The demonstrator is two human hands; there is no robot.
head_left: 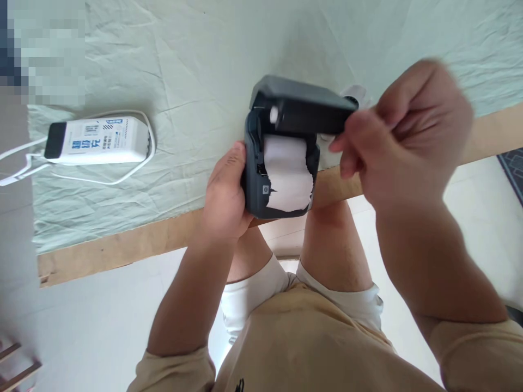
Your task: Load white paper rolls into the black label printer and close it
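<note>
A dark grey portable receipt printer (255,201) is tilted at the table's front edge with its lid (298,87) raised. White paper (288,169) with a ragged torn edge lies over its front. My left hand (226,190) grips the printer's left side, thumb along the edge and fingers hidden beneath. My right hand (408,130), slightly blurred, is closed at the right end of a black bar-shaped piece (310,115) with a white end. This piece lies just below the lid; whether it is attached to the lid I cannot tell.
A white power bank (102,140) with a black end lies on the left, a white cable (122,177) looped around it. Behind my right fingers is a partly hidden clear and dark round object (355,97). A pale green cloth (196,49) covers the wooden table (118,247).
</note>
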